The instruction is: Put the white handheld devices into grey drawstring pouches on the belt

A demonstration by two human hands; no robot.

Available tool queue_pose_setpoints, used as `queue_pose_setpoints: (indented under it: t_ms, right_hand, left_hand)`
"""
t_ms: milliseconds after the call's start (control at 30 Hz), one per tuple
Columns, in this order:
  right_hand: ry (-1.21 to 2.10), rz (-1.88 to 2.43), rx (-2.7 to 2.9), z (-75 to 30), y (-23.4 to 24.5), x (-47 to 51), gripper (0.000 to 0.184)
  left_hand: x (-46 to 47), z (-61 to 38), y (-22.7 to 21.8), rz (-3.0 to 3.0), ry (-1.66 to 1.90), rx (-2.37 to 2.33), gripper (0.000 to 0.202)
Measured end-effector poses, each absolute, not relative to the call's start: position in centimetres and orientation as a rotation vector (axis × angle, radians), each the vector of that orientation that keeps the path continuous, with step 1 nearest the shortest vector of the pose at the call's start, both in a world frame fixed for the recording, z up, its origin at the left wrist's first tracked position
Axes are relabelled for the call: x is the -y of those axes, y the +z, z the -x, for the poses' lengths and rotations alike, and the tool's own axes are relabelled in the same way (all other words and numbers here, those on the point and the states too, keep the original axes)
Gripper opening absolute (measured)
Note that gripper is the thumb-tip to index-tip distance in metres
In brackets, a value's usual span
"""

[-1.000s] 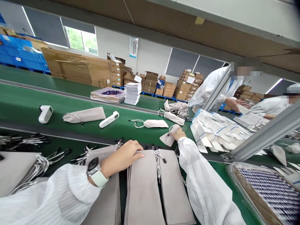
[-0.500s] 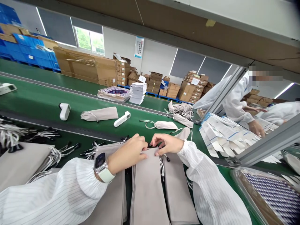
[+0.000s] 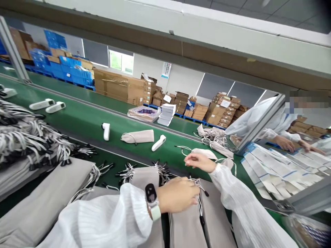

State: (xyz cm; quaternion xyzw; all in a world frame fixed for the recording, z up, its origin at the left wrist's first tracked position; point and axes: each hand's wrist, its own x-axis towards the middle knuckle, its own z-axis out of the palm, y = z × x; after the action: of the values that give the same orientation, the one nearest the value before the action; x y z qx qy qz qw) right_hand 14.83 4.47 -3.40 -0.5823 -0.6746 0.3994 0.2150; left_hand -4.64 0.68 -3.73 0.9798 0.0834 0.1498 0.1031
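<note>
Pouches: matt grey cloth, corded. Conveyor belt: smooth green, slight sheen. Thermometer: glossy white plastic.

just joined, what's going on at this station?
A person in white sleeves works at a green conveyor belt. Their left hand rests on a stack of grey drawstring pouches; the right hand hovers by a loose pouch. White handheld devices and a filled pouch lie on the belt. A co-worker's hand is near flat white cartons.

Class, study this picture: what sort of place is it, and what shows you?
Most likely a factory packing line. A green conveyor belt carries white handheld devices; grey drawstring pouches lie stacked under the left hand; cardboard boxes are piled behind.
</note>
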Motion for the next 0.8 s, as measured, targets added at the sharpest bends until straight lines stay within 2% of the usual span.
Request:
queue_pose_setpoints:
  t_ms: [233, 400, 500, 667, 800]
  right_hand:
    - [0.421, 1.998, 2.094, -5.9, -6.3, -14.7, 0.033]
    - [0.422, 2.099, 1.951, -6.5, -7.9, -17.4, 0.021]
    - [0.391, 2.115, 1.815, -9.0, -8.5, -16.4, 0.007]
    - [0.396, 1.985, 1.538, -12.8, -8.1, -12.3, 0.034]
    - [0.444, 1.750, 1.369, -14.8, -6.6, -8.1, 0.038]
  left_hand:
    - [0.8, 5.0, -4.9, -3.074, 0.497, -0.374, 0.011]
    - [0.4, 5.4, -4.7, -3.031, 0.428, -0.371, 0.016]
    - [0.2, 5.4, -4.8, -3.032, 0.428, -0.366, 0.015]
    - [0.1, 5.1, -4.9, -2.982, 0.476, -0.412, 0.011]
    - [-0.1, 4.8, -4.8, -2.897, 0.561, -0.429, 0.016]
